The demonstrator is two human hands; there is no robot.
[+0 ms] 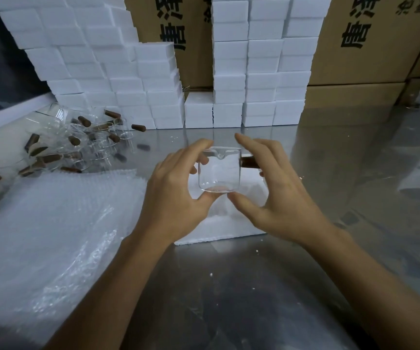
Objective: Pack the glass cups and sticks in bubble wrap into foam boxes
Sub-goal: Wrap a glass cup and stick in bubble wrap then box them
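Steel tabletop (229, 299), grey and reflective, runs across the whole view, flecked with white foam crumbs. Over its middle the left hand (176, 195) and the right hand (274, 195) hold up a clear glass cup (219, 170) between them: fingers of each curl round its rim and a thumb from each presses under its base, and a brown wooden handle (250, 162) juts from the cup's right side beneath the right hand's fingers. Directly below the cup lies a white foam box (229, 228) on the table. Sheets of bubble wrap (52, 231) are piled at the left, and beyond them a heap of more glass cups (83, 145) with brown handles lies tumbled near the table's far-left edge. Stacks of white foam boxes (259, 72) stand along the back, with brown cardboard cartons (360, 41) printed in black characters behind them.
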